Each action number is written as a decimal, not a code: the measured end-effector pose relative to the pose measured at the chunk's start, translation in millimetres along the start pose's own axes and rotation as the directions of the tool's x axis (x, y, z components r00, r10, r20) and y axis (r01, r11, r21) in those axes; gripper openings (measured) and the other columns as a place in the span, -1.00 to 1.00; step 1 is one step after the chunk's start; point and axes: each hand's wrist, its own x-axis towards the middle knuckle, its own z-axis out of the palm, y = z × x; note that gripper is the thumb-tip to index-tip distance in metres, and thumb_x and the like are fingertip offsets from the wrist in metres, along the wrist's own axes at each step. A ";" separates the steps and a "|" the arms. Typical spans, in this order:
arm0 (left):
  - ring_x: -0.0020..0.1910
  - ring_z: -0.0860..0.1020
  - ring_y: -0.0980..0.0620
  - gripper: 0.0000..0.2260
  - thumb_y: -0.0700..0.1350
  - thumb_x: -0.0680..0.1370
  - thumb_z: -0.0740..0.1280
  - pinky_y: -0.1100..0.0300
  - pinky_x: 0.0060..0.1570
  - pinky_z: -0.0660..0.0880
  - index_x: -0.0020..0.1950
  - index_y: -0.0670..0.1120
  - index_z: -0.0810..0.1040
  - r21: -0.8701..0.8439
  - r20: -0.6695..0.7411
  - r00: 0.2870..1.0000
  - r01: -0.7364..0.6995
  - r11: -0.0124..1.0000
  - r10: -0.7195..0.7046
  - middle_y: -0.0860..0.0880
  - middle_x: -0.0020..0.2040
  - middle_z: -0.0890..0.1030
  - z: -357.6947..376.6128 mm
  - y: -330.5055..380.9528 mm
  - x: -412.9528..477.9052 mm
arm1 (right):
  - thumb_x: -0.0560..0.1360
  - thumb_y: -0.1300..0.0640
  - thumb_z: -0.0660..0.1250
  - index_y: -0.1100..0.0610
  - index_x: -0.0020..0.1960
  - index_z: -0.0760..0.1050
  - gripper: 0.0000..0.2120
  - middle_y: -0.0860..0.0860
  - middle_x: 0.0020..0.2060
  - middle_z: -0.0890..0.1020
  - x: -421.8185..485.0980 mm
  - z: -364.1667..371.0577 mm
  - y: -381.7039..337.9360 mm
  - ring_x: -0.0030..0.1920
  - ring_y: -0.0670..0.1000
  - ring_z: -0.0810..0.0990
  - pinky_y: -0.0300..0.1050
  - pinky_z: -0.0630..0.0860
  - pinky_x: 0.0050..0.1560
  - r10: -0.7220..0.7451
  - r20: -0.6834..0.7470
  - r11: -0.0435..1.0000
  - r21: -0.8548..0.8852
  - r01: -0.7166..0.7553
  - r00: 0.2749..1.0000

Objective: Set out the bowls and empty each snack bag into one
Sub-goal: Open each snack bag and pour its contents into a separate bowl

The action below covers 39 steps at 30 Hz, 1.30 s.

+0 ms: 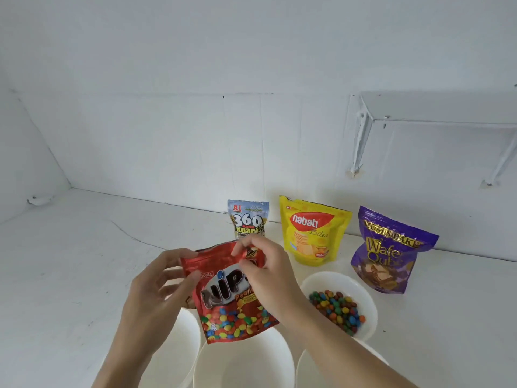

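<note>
1. Fingers [246, 246] of the right hand [268, 273] are clamped in a pinch on the top edge of the red Nips bag [229, 309], near its right corner. The left hand [156, 284] holds the left top corner, thumb on the front and the other fingers spread loosely behind.
2. Both hands hold the bag upright off the desk [84, 261], above the near empty bowls: 1 at left [179, 345], 1 in the middle [243, 359] and 1 at right [310, 368].
3. Just to the right sits a filled bowl [330, 275] of coloured candies [335, 309] like those printed on the bag. This bag's pour therefore looks mostly or fully done. Whether its mouth is open, or anything is left inside, cannot be told.
4. To do this step well, pull the 2 top corners apart to check inside. If candies remain, carry the bag over the filled bowl before tipping it, not over an empty one.
5. Tip from 1 corner with the mouth low over the rim, since round candies bounce and roll.
6. Lay the spent bag flat, well away from the bowls.
7. At the back stand 3 more bags: the 360 Kuaci bag [248, 219], the yellow Nabati bag [313, 233] and the purple wafer bag [391, 253]. That makes 1 empty bowl for each.
</note>
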 end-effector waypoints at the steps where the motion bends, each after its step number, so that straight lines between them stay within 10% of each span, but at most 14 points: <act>1: -0.05 0.66 0.08 -0.81 -0.19 0.54 0.46 0.22 -0.21 0.57 -0.01 0.13 0.65 0.016 -0.027 1.000 -0.001 1.000 0.001 0.08 -0.04 0.72 -12.9 0.5 -3.2 | 0.48 0.42 0.26 0.08 -0.10 0.57 -0.74 -0.15 -0.13 0.63 -0.7 12.2 -4.6 0.03 -0.17 0.59 -0.28 0.54 0.06 -0.014 0.027 1.000 0.007 0.014 1.000; 7: -0.19 0.61 0.19 -0.87 -0.16 0.56 0.45 0.40 -0.25 0.50 -0.01 0.09 0.67 0.060 -0.169 0.986 0.027 0.998 -0.016 0.05 -0.08 0.71 -110.8 2.1 -39.5 | 0.54 0.38 0.25 0.09 -0.11 0.55 -0.78 -0.15 -0.16 0.63 -3.8 104.6 -39.1 -0.05 -0.20 0.58 -0.36 0.48 -0.02 -0.089 0.139 0.995 0.052 0.082 0.986; 22: -0.10 0.66 -0.02 -0.84 -0.14 0.60 0.43 0.06 0.00 0.52 -0.05 0.14 0.67 0.117 -0.546 0.833 0.182 0.976 -0.090 0.03 -0.04 0.66 -362.9 -19.2 -206.6 | 0.52 0.38 0.29 0.11 -0.13 0.52 -0.81 -0.09 -0.16 0.65 -105.5 380.8 -118.1 -0.08 -0.13 0.61 -0.26 0.55 -0.05 -0.246 0.437 0.959 0.238 0.153 0.865; 39: -0.21 0.70 0.07 -0.87 -0.01 0.64 0.36 0.16 -0.17 0.63 0.07 -0.03 0.66 -0.051 -0.585 0.717 0.433 0.900 -0.379 -0.10 -0.12 0.70 -398.9 -125.1 -276.3 | 0.61 0.29 0.28 0.07 -0.07 0.53 -0.84 -0.31 -0.16 0.58 -185.9 500.5 -40.4 -0.01 -0.31 0.56 -0.21 0.63 0.02 -0.066 0.649 0.991 0.131 -0.026 0.758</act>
